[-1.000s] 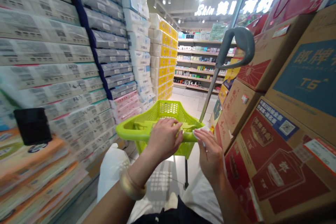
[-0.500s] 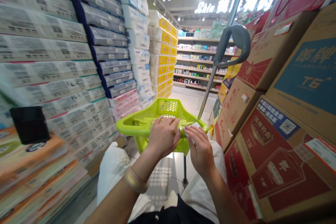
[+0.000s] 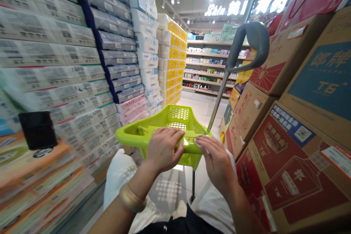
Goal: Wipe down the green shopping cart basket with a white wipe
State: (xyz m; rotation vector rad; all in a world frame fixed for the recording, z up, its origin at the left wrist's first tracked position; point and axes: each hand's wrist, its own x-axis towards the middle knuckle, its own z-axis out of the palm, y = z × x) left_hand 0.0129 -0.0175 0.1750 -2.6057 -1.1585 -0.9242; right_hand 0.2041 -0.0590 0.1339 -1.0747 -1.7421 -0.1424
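Note:
A lime-green shopping basket (image 3: 131, 136) with lattice walls is in front of my knees, its rim close to me. My left hand (image 3: 164, 148) is wrapped over the near rim, a gold bangle (image 3: 132, 198) on that wrist. Beside it, my right hand (image 3: 216, 155) is bent over the rim's right part, with a piece of white tissue (image 3: 202, 145) partly showing under the fingers. A metal pole with a grey loop handle (image 3: 233, 49) leans up at the basket's right side; neither hand touches that handle.
Wrapped paper packs (image 3: 68, 56) are stacked high on the left, with a black box-like holder (image 3: 38, 129) on orange packs. Cardboard cartons (image 3: 298, 161) are piled close on the right. Stocked shelves (image 3: 205, 67) stand beyond the tiled aisle.
The basket's near rim has shifted slightly left and nearer to me. My left hand has moved left and down with it; my right hand, still on the rim, is slightly nearer.

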